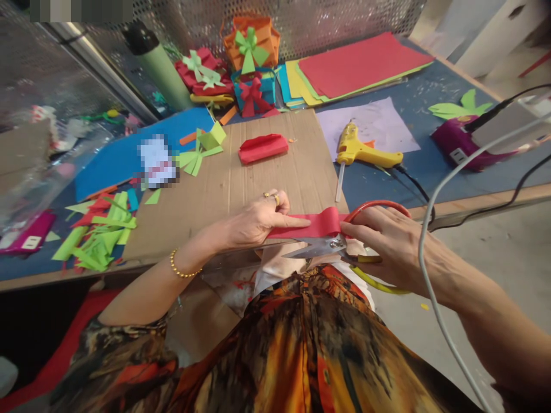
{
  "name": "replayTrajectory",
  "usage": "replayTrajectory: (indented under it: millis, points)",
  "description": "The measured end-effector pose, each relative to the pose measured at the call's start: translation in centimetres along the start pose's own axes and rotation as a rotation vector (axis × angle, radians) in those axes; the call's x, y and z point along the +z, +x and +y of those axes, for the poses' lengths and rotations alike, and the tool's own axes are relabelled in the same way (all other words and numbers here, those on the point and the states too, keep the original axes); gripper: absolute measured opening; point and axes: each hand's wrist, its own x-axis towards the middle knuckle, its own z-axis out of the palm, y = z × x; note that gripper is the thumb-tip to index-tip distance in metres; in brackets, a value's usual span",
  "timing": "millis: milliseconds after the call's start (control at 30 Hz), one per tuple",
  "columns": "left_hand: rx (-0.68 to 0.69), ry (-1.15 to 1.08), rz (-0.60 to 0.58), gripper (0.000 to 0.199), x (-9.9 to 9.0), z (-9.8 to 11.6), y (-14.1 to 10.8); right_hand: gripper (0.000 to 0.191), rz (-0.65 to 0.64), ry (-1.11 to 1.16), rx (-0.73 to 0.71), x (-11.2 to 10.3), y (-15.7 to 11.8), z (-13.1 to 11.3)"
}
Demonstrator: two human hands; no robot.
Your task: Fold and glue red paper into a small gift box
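Note:
A red paper strip lies along the front edge of the cardboard, with a raised curl at its right part. My left hand holds the strip down with an outstretched index finger, its other fingers curled in. In my right hand are scissors with red and yellow handle loops, their blades partly spread and pointing left just below the strip. The fingertips of that hand also touch the strip's right end. Farther back on the cardboard sits a folded red paper piece.
The cardboard sheet covers the table's middle. A yellow glue gun lies on lilac paper. Green paper scraps are heaped left. Coloured sheets, paper baskets and a green bottle stand behind. A white cable crosses my right arm.

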Motion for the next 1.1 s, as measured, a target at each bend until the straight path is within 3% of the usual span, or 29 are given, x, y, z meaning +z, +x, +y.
replayTrajectory:
  millis: [400,567,867,1100]
  points:
    - [-0.024,-0.043,-0.078,0.040,-0.3,-0.1,0.3,0.023,0.036,-0.032,-0.060,0.3,0.9,-0.1]
    - [-0.055,-0.054,-0.107,0.040,-0.2,0.0,0.4,0.010,0.018,-0.076,-0.067,0.8,1.7,-0.1]
    - [-0.083,-0.056,-0.101,0.040,-0.5,0.3,0.4,0.023,-0.021,-0.026,-0.084,0.5,1.5,-0.6]
    - [-0.077,-0.099,-0.090,0.040,-0.8,0.4,0.5,0.011,-0.004,-0.026,-0.003,-0.7,-0.6,-0.5]
